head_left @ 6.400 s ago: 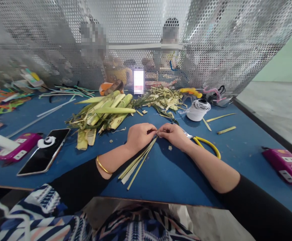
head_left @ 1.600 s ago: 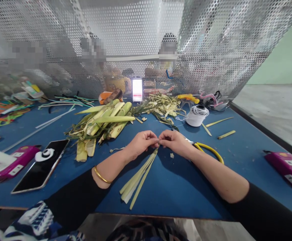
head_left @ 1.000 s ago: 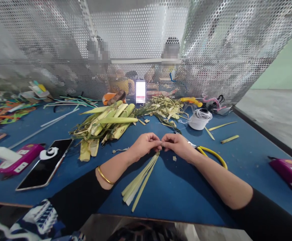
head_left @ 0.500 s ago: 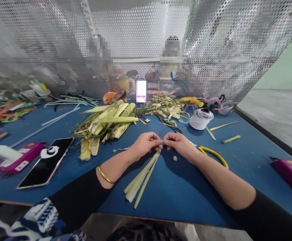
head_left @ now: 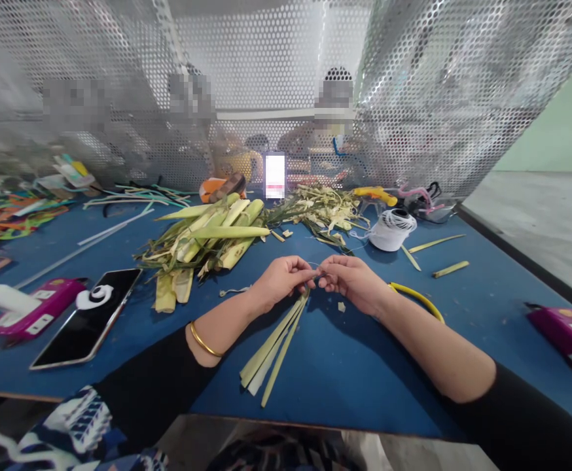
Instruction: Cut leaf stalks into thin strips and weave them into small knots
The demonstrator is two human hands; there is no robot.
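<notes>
My left hand (head_left: pixel 286 281) is closed in a pinch on the narrow top end of a small bunch of pale green husk strips (head_left: pixel 275 347). Their loose ends fan out toward the table's front edge. Fingertip to fingertip with it, my right hand (head_left: pixel 355 280) is also closed, pinching a fine thread that loops near the left thumb. The exact grip is partly hidden by the fingers. Behind the hands stands a white thread spool (head_left: pixel 388 232), a thin strand trailing from it. Yellow-handled scissors (head_left: pixel 426 301) lie partly under my right forearm.
A heap of green husks (head_left: pixel 217 235) lies behind my left hand, shredded husk bits (head_left: pixel 320 209) beside it. At left are a phone (head_left: pixel 89 320) and a magenta power strip (head_left: pixel 45 307); another power strip (head_left: pixel 568 333) is at right. A perforated metal screen (head_left: pixel 271 59) closes the back.
My right hand has turned slightly and its fingers have shifted at the thread, showing a small loop. The husk strips stay in my left hand. The whole view has shifted a little.
</notes>
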